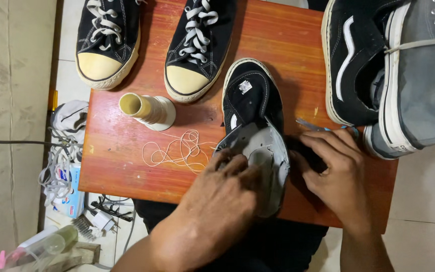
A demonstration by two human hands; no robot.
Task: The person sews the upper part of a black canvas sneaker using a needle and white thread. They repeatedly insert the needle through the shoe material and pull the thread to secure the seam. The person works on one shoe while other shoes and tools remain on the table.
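Note:
A black sneaker (251, 98) with a grey insole (263, 146) lies in the middle of the red wooden table (288, 45), toe pointing away from me. My left hand (227, 189) presses into the shoe's heel opening, fingers on the grey lining. My right hand (336, 171) grips the shoe's right side near the heel. Loose white thread (177, 148) curls on the table just left of the shoe, running from a cream thread spool (149, 110) lying on its side. Small scissors (310, 125) show just above my right hand.
Two black high-top sneakers with cream toe caps (107, 43) (197, 48) stand at the table's far edge. A black low shoe with a white stripe (356, 60) and a grey sneaker (421, 80) sit at the right. Laces, brushes and bottles (66, 201) clutter the floor at left.

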